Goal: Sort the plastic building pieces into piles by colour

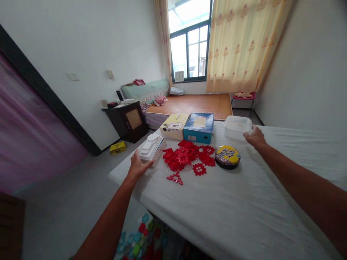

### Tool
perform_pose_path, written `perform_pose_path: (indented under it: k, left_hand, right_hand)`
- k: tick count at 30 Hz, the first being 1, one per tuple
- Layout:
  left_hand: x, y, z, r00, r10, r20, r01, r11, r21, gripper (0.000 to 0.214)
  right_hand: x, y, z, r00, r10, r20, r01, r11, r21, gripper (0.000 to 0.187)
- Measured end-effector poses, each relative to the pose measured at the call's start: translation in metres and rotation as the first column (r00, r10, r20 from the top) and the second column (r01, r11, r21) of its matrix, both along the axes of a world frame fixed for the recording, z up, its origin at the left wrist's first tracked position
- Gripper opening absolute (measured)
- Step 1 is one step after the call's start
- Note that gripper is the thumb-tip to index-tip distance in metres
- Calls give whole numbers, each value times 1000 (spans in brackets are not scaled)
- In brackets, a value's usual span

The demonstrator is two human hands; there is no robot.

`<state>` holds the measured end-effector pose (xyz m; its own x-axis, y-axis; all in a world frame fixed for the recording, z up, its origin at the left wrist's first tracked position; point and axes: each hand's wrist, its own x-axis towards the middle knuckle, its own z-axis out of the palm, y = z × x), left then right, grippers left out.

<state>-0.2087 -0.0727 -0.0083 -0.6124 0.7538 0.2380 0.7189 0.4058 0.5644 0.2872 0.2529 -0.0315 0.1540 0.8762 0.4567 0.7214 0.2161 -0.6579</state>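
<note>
My left hand [138,167] reaches to the near end of a white box [151,146] at the table's left edge, fingers curled against it. My right hand [254,137] is stretched to the right side of a clear plastic container [237,127] at the far edge and touches its corner. Between them lies a pile of several red flat puzzle tiles [187,157]. A round tin with a yellow patterned lid [227,156] stands right of the tiles. Behind the tiles sit a yellow cartoon box [174,126] and a blue box [198,128].
The table is covered by a white cloth [230,209]. Coloured tiles [141,240] lie on the floor under its near left edge. A dark cabinet [128,121], a yellow box on the floor [117,147], a bed platform [195,103] and a curtained window stand beyond.
</note>
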Motion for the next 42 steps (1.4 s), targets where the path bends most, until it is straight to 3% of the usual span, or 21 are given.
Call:
perform_pose_path:
  k: [2,5,7,10,15,18,21,24,30,36,42]
  left_hand:
    - [3,5,-6,1000,5,-17,-5,1000,24,110]
    - [8,2,-2,999,42,-33,-41,998,41,103]
    - [13,-6,6,996,65,-53,-62,997,54,96]
    - [27,-22,21,990,28,-135,-9,991,136,90]
    - [70,-36,43,963,-203,-179,242,941,236,89]
    - [95,-37,52,923,-321,-211,365,905,218,89]
    - [109,-37,56,892,-381,-243,429,882,194,88]
    - [111,-37,58,883,-383,-270,431,891,144,86]
    - [96,-29,78,851,-291,-438,370,923,106,91]
    - [93,-10,99,657,-259,-708,310,949,-60,86]
    - [119,8,99,460,-390,-797,311,912,-267,79]
  right_hand:
    - [-7,-12,11,993,-8,121,7,1000,11,63]
    - [-27,-37,31,977,88,195,-115,984,132,58]
    - [-47,-61,45,954,184,237,-238,945,225,54]
    - [-88,-109,67,880,388,276,-462,835,298,48]
    - [-168,-183,102,683,677,276,-731,627,269,53]
    - [-199,-198,116,618,712,333,-785,581,215,67]
    - [-205,-192,121,566,746,351,-817,565,115,60]
    - [-192,-181,118,595,755,275,-796,600,74,55]
    - [-134,-169,109,811,580,-75,-563,809,169,55]
    - [-66,-163,83,825,425,-372,-417,903,108,62]
    - [-32,-160,64,844,315,-434,-310,947,85,67]
